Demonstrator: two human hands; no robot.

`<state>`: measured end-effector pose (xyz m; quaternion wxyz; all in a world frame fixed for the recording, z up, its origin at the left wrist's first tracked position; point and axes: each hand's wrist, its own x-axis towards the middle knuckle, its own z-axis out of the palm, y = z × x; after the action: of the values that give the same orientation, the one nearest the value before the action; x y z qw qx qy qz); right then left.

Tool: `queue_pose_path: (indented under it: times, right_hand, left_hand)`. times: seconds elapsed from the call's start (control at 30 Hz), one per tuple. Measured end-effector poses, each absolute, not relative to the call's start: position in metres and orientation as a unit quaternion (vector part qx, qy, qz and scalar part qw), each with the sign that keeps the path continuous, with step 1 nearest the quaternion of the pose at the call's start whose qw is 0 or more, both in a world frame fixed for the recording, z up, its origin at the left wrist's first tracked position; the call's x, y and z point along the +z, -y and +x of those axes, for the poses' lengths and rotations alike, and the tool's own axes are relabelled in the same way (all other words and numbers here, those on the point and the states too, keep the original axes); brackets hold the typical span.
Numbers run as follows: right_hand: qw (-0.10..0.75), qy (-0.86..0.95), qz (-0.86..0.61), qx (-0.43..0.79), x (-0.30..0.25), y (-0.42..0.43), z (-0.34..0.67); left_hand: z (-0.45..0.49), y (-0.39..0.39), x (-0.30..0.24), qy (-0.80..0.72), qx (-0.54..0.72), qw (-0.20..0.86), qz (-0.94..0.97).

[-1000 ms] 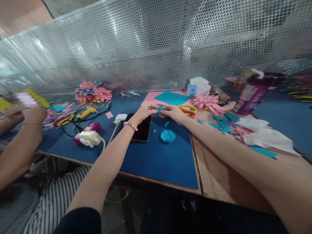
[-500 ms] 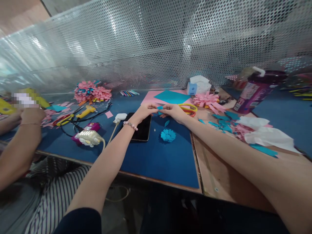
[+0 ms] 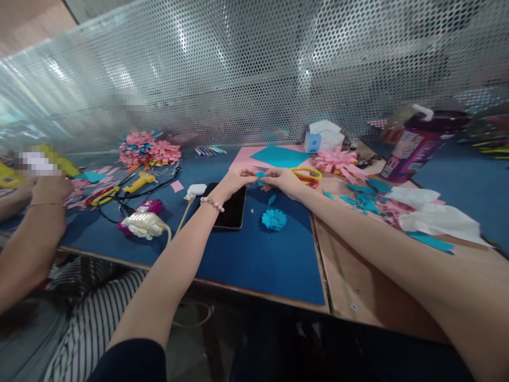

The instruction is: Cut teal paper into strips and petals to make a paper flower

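Between my two hands is a small piece of blue paper (image 3: 260, 178), pinched from both sides. My left hand (image 3: 238, 180) grips its left edge with the fingertips, and my right hand (image 3: 281, 180) grips its right side. Just below lie a loose blue paper petal (image 3: 272, 200) and a layered blue paper flower (image 3: 274, 219), flat on the blue tabletop (image 3: 262, 265). Yellow-and-red-handled scissors (image 3: 312, 176) lie partly behind my right hand. Under my left wrist rests a dark tablet or phone (image 3: 230, 212).
Pink and blue sheets (image 3: 278, 156) lie behind my hands. To the right are a pink paper flower (image 3: 338, 162), paper scraps (image 3: 368, 196), crumpled tissue (image 3: 441, 223) and a purple cup (image 3: 417, 146). Leftward are a yellow glue gun (image 3: 139, 182), a plugged charger (image 3: 145, 223) and another person's arm (image 3: 43, 223).
Almost nothing differs. Both my hands still pinch the blue paper in the same place, and the view has shifted very slightly.
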<state>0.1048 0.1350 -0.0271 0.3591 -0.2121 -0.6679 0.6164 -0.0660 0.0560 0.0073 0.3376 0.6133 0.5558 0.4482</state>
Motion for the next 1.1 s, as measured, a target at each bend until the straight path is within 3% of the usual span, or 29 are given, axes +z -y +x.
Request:
queue_pose_path:
  times: [1.1]
  right_hand:
    - [0.357, 0.666, -0.193, 0.626, -0.0255, -0.1327, 0.1050]
  left_hand:
    - [-0.0659, -0.0587, 0.0071, -0.561, 0.462, 0.346, 0.593]
